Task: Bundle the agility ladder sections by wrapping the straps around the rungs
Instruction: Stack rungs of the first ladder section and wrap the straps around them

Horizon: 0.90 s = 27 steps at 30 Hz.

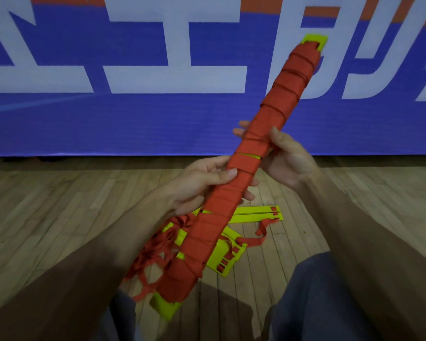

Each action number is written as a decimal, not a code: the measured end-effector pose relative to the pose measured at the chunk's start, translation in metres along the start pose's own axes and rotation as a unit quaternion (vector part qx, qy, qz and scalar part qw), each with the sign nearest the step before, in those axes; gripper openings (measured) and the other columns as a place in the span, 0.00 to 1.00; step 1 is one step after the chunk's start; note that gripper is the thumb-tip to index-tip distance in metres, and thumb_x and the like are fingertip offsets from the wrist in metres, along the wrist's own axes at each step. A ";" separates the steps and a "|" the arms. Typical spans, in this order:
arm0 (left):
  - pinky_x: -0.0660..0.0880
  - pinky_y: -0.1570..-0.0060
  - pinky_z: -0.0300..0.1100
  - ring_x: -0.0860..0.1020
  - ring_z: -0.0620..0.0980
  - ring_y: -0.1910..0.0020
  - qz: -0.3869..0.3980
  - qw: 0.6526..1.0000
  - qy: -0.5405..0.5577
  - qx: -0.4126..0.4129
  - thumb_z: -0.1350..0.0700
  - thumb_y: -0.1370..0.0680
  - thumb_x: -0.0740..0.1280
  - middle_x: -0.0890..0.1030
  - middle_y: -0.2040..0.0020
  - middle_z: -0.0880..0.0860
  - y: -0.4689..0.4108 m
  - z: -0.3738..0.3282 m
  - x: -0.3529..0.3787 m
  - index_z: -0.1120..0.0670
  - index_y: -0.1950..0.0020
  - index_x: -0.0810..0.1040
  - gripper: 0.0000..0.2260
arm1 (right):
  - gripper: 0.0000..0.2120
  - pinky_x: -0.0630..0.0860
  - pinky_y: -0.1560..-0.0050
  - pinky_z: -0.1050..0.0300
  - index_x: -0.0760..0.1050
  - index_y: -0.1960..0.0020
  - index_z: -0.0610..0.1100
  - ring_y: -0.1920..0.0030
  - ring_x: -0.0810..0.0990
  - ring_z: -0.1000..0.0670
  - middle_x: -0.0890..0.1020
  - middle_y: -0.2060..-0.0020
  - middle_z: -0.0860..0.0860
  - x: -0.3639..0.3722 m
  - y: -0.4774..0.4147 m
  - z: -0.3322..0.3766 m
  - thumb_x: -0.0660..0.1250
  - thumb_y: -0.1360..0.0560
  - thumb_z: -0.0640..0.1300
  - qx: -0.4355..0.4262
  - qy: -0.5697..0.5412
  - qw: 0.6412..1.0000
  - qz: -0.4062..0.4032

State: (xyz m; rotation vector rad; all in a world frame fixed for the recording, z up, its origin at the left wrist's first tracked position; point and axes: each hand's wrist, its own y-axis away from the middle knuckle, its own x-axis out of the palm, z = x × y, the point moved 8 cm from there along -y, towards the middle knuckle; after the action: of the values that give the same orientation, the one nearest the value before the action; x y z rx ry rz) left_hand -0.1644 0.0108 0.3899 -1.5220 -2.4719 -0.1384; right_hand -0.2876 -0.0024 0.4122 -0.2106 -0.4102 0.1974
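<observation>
A long bundle of yellow rungs, wound nearly end to end in red strap, slants from low centre up to the upper right, with yellow ends showing at both tips. My left hand grips its middle from the left, thumb on top. Just above, my right hand holds it from the right, fingers curled behind the bundle and pinching the strap. On the floor beneath lie more yellow rungs and a tangle of loose red straps.
I sit on a wooden plank floor, my knees in blue trousers at the bottom of the view. A blue, white and orange banner covers the wall just ahead.
</observation>
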 end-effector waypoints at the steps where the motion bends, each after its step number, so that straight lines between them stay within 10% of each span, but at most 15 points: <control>1: 0.81 0.54 0.44 0.84 0.55 0.53 0.006 1.000 0.001 -0.004 0.60 0.22 0.61 0.83 0.46 0.60 0.000 0.002 0.000 0.61 0.36 0.73 0.14 | 0.28 0.79 0.47 0.54 0.83 0.44 0.45 0.45 0.83 0.51 0.84 0.44 0.47 0.001 0.000 0.000 0.79 0.39 0.59 -0.005 0.009 1.000 0.010; 8: 0.79 0.57 0.43 0.82 0.50 0.57 -0.099 0.988 -0.118 -0.030 0.60 0.20 0.63 0.83 0.53 0.52 -0.004 0.005 -0.016 0.58 0.36 0.76 0.13 | 0.38 0.81 0.54 0.52 0.79 0.47 0.39 0.50 0.84 0.50 0.86 0.51 0.45 -0.014 -0.003 -0.001 0.83 0.48 0.61 -0.004 0.068 0.995 -0.070; 15: 0.79 0.51 0.47 0.81 0.48 0.56 -0.220 0.936 -0.273 0.000 0.60 0.20 0.66 0.81 0.56 0.47 -0.007 0.000 -0.032 0.48 0.44 0.79 0.08 | 0.20 0.73 0.38 0.39 0.84 0.59 0.42 0.53 0.81 0.46 0.86 0.55 0.43 -0.018 -0.001 0.000 0.80 0.42 0.55 -0.011 0.150 0.969 -0.196; 20: 0.80 0.56 0.50 0.80 0.49 0.56 -0.256 0.909 -0.329 -0.007 0.48 0.28 0.75 0.80 0.53 0.52 -0.002 0.000 -0.039 0.49 0.46 0.80 0.13 | 0.12 0.75 0.62 0.61 0.81 0.57 0.39 0.66 0.79 0.54 0.83 0.62 0.44 -0.023 0.000 0.009 0.78 0.32 0.46 -0.034 0.195 0.938 -0.285; 27: 0.79 0.64 0.39 0.80 0.44 0.64 -0.229 0.911 -0.342 0.005 0.56 0.32 0.79 0.79 0.58 0.48 -0.007 0.015 -0.022 0.51 0.40 0.74 0.23 | 0.19 0.74 0.60 0.55 0.80 0.60 0.38 0.65 0.76 0.49 0.80 0.66 0.44 -0.029 0.005 0.013 0.81 0.37 0.52 -0.039 0.219 0.906 -0.361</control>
State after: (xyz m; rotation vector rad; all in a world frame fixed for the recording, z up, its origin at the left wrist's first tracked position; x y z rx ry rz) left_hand -0.1637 -0.0081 0.3703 -1.0609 -3.3360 0.4033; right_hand -0.3198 -0.0021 0.4114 -0.1623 -0.0272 -0.5921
